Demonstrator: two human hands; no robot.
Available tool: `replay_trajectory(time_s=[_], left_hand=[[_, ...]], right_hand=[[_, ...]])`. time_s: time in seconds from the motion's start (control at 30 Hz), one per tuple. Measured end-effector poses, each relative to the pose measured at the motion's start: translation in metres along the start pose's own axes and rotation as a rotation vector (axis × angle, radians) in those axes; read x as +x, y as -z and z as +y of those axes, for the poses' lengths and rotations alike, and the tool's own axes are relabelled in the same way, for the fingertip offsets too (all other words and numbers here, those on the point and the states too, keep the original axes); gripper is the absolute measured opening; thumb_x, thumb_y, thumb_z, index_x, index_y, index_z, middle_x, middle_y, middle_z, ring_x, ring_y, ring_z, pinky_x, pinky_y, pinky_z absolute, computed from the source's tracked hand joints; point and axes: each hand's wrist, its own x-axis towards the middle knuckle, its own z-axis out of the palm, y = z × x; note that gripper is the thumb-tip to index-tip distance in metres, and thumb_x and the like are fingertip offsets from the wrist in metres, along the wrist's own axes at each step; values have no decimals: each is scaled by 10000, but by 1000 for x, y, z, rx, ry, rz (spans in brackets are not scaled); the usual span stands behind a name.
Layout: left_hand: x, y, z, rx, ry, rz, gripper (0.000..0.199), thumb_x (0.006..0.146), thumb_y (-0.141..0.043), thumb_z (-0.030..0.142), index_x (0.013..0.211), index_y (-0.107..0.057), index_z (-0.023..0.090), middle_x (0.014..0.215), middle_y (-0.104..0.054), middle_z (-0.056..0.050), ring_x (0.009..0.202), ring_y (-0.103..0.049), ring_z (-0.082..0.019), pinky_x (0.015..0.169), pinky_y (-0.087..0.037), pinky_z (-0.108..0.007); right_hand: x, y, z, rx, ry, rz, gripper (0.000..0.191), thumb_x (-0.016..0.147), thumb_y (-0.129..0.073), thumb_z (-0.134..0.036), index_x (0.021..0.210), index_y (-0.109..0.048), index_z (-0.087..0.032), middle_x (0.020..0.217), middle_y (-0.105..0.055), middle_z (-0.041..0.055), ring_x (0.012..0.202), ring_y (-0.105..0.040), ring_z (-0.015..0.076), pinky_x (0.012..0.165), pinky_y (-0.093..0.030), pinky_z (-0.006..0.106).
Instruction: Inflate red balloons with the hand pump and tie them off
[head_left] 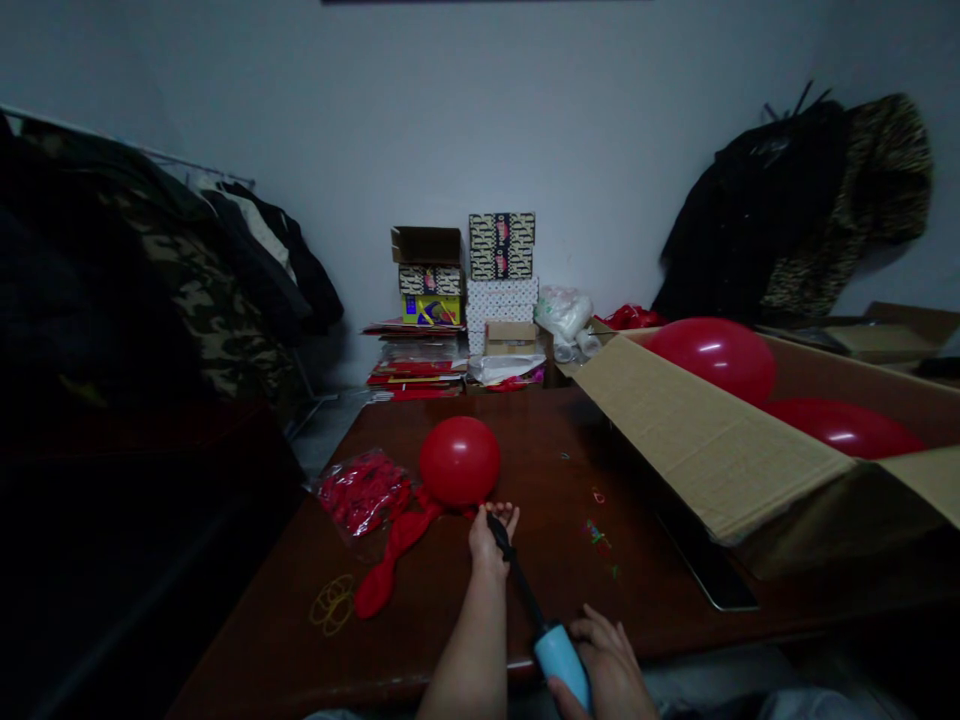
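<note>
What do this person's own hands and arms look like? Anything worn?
The left hand and forearm are bare, with no glove, sleeve or watch visible. The right hand is ungloved too; the picture's lower edge cuts off its forearm.

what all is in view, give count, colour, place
coats: several, mostly dark, both sides
stacked boxes: several, mixed, back
flat stack: one, reddish, back
plastic bag: one, white, back
table: one, brown, centre
large box: one, brown, right
big balloons: two, red, large box
phone: one, black, table's right
small bits: several, mixed, table's right
round balloon: one, red, over table
limp balloon: at least one, red, table's left
packet: one, red, table's left
rubber bands: several, yellow, table's left
pump: one, blue and black, lower centre
left hand: one, pump's black end
right hand: one, pump's blue body
</note>
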Motion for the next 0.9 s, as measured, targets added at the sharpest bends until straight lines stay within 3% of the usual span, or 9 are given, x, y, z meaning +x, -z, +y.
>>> replay_trajectory(time_s=[0.17, 0.4, 0.53, 0.7, 0.9], left_hand=[[2, 0, -4, 91, 6, -51, 237, 848, -454, 289, 636, -454, 181, 514, -470, 17, 519, -531, -130, 790, -491, -456], [4, 1, -1, 125, 65, -55, 228, 844, -459, 277, 638, -444, 180, 516, -464, 18, 526, -527, -129, 782, -492, -444], [4, 1, 1, 132, 66, -80, 235, 846, -452, 269, 629, -433, 182, 485, -429, 41, 478, -477, -105, 797, -488, -452], [0, 0, -2, 166, 11, -101, 236, 842, -454, 258, 621, -424, 182, 464, -389, 65, 421, -399, -76, 813, -486, -449], [-1, 0, -3, 175, -5, -93, 227, 837, -457, 248, 623, -415, 184, 462, -377, 69, 420, -392, -74, 816, -484, -460]], right_hand=[[9, 8, -7, -16, -53, 49, 516, 755, -454, -530, 1067, -615, -152, 1254, -502, 130, 1272, -299, 335, 1060, -146, 507], [65, 24, -41, -34, -69, 174, 425, 758, -451, -471, 931, -658, -143, 1196, -537, 108, 1255, -317, 304, 1066, -138, 452], [80, 22, -46, -60, -57, 201, 429, 753, -465, -469, 924, -660, -127, 1158, -553, 115, 1242, -326, 306, 1069, -107, 458], [64, 20, -38, -70, -55, 205, 435, 750, -481, -473, 954, -648, -128, 1142, -559, 116, 1243, -327, 301, 1070, -108, 454], [21, 16, -16, -77, -52, 106, 445, 739, -487, -496, 981, -641, -155, 1173, -545, 114, 1266, -299, 312, 1077, -71, 476]])
